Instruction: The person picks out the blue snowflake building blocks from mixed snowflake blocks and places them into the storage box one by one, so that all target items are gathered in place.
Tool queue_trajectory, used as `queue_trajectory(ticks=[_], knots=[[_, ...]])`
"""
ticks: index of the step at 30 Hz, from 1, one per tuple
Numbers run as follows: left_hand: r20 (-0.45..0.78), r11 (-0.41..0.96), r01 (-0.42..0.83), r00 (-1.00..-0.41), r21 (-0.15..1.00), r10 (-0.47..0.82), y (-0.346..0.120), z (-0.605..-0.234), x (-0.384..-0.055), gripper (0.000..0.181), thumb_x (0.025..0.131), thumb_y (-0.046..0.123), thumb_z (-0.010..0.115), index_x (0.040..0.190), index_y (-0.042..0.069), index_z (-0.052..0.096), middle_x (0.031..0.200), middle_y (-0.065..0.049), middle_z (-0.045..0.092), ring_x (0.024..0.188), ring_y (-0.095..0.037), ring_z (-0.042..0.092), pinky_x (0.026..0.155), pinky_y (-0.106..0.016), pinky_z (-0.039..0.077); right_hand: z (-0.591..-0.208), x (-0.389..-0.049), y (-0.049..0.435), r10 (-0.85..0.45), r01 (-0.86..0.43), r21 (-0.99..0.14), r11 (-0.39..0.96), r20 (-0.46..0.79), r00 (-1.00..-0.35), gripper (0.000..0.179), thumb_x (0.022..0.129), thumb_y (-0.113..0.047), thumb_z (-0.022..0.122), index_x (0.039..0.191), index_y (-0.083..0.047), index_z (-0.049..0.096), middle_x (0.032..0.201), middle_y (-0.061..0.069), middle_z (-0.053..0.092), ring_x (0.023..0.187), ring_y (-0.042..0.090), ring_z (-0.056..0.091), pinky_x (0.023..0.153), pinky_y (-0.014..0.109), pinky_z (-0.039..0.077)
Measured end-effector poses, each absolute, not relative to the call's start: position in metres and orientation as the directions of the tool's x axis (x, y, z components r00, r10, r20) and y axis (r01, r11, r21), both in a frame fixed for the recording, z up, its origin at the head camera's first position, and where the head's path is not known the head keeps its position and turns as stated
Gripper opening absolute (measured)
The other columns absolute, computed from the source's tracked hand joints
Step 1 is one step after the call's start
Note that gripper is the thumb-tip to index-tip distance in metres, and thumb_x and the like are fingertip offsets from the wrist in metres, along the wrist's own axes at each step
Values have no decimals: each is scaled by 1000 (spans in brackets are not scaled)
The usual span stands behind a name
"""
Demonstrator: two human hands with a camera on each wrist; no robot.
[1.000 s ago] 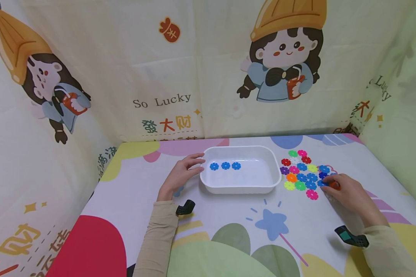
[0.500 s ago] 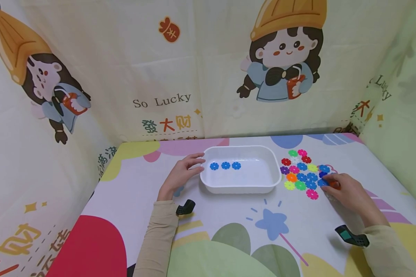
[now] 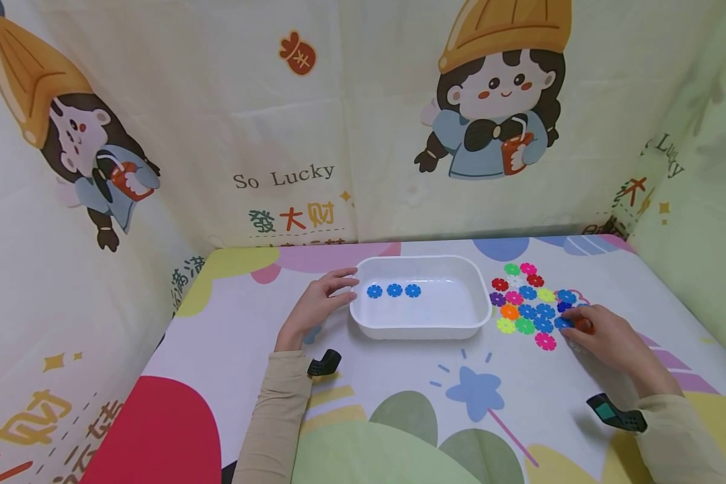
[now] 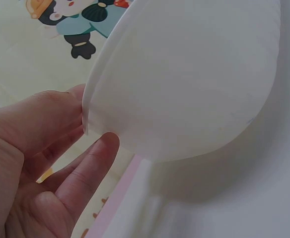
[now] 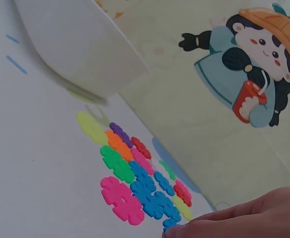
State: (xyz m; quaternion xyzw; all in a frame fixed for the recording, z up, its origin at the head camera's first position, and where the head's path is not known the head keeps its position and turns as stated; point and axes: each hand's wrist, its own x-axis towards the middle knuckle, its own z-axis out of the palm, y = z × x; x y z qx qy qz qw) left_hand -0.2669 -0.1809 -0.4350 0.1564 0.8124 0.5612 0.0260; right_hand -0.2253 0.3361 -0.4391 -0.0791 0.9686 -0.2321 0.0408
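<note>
My left hand (image 3: 316, 308) holds the left rim of a white plastic tray (image 3: 423, 332). In the left wrist view one fingertip touches the tray's outer wall (image 4: 194, 99) below the rim, and other fingers go behind the rim. Inside the tray, a row of three blue snowflake discs (image 3: 394, 290) lies on the floor. My right hand (image 3: 608, 336) pinches a blue snowflake disc (image 3: 561, 323) at the right side of a multicoloured group. An orange-red disc (image 3: 584, 325) shows partly under that hand. In the right wrist view the fingertips mostly cover the pinched disc (image 5: 169, 225).
Several loose snowflake discs lie right of the tray, among them an orange disc (image 3: 510, 312), a green disc (image 3: 525, 326) and a pink disc (image 3: 546, 341). The table (image 3: 399, 370) has a printed cover. A patterned cloth (image 3: 387, 134) hangs behind its far edge.
Both hands stay in nearly the same places, with the right hand still at the same blue disc. The tray and the discs have not visibly moved; the view shifts very slightly.
</note>
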Motion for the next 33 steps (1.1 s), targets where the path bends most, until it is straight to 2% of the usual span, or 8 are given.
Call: queue_trajectory(ticks=[6,13,16,20,27,31,33], knots=[[134,328,227,-950,917,283,-181,-434,-266,37,91,23,71,123,5,67,144,6,49,137,-19,39,109,-47,40,-439,-225,336,-204,-170,-452,876,-28,-978,51,84,-21,77,122,8,59,102,21,58,93,36,51,66,34,52],[122,346,217,-953,913,276,-180,-434,-266,37,91,24,71,123,6,67,142,11,50,136,-15,40,108,-42,41,-440,-224,336,-226,-203,-429,880,-2,-974,50,83,-18,78,121,8,60,96,16,57,90,33,53,63,28,50],[119,350,215,-954,912,274,-180,-434,-266,37,91,25,71,123,7,68,142,12,50,136,-14,40,107,-41,42,-440,-223,334,-237,-226,-414,882,25,-971,50,82,-16,79,121,9,60,97,18,55,90,33,53,64,32,54],[119,349,212,-955,913,271,-180,-435,-266,36,91,26,71,123,9,68,142,12,50,136,-13,39,107,-41,43,-439,-223,332,-239,-230,-419,879,31,-970,50,81,-15,79,122,8,60,103,24,52,93,38,52,68,44,58],[119,353,214,-955,911,272,-181,-436,-266,35,91,26,71,122,9,68,141,13,50,136,-13,40,107,-41,43,-436,-223,332,-280,-268,-404,875,30,-959,48,81,-15,79,121,7,62,105,23,53,95,37,52,68,35,56],[117,352,212,-956,912,271,-181,-435,-266,35,91,25,71,122,9,69,141,12,50,136,-13,39,107,-40,43,-434,-224,333,-319,-304,-377,875,25,-947,48,81,-16,79,120,7,63,107,26,56,97,41,53,71,46,58],[121,349,216,-954,912,273,-180,-434,-266,35,91,25,71,123,8,68,142,10,50,137,-15,39,107,-42,42,-432,-224,334,-338,-322,-365,873,23,-941,47,81,-17,80,118,6,64,107,27,57,97,42,55,71,48,58]])
